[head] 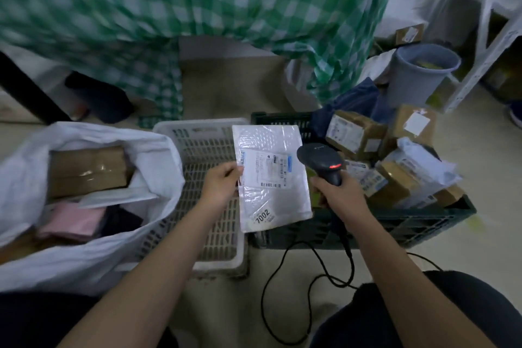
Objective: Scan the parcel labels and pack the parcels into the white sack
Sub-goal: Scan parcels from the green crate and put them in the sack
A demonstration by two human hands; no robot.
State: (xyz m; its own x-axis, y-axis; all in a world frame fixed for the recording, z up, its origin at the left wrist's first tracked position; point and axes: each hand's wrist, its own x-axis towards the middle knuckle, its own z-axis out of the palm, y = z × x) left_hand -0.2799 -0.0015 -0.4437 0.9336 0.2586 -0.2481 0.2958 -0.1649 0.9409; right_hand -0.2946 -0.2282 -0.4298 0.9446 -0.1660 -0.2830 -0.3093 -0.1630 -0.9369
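Head view, left hand [223, 185] pinching white parcel [271, 175], right hand [339, 195] gripping scanner [322, 162]

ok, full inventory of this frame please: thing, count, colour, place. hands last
white sack: one, white, left, open, holding brown boxes and pink and dark soft packs
white crate: one, white slatted, centre, between sack and green crate
green crate: one, dark green, right, piled with parcels
parcel pile: several, brown boxes and white bags, in green crate
bubble mailer: one, white, centre, label up, sticker reading 7002
scanner: one, black, red light on, beside mailer's right edge
cable: one, black, on floor
bin: one, grey, upper right
checked cloth: green and white, top
left hand: pinches mailer's left edge
right hand: grip round scanner handle
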